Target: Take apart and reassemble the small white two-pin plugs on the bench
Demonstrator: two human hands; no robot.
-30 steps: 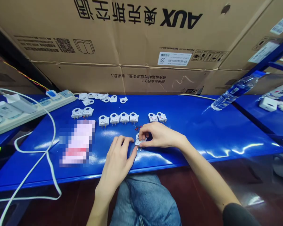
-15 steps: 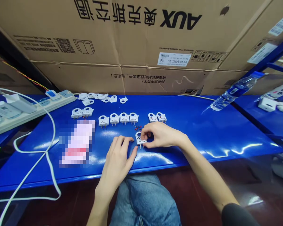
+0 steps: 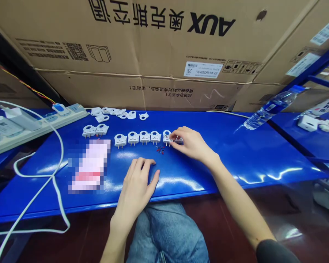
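My right hand pinches the right side of a white two-pin plug housing with a round hole, at the right end of a row of similar plug housings. Another housing is partly hidden behind my fingers. Just below the held one lies a small cluster of red and dark parts, too small to name. Nearer the front edge, my left hand rests on the blue table, fingers apart and nothing in them.
Two more plug housings and several loose white ring-shaped pieces lie at the back left. A blurred pink item, a power strip and a white cable are on the left. A water bottle and cardboard box stand behind.
My right hand has carried the plug housing from beside my left hand back to the row, above the red and dark parts. My left hand has stayed put.
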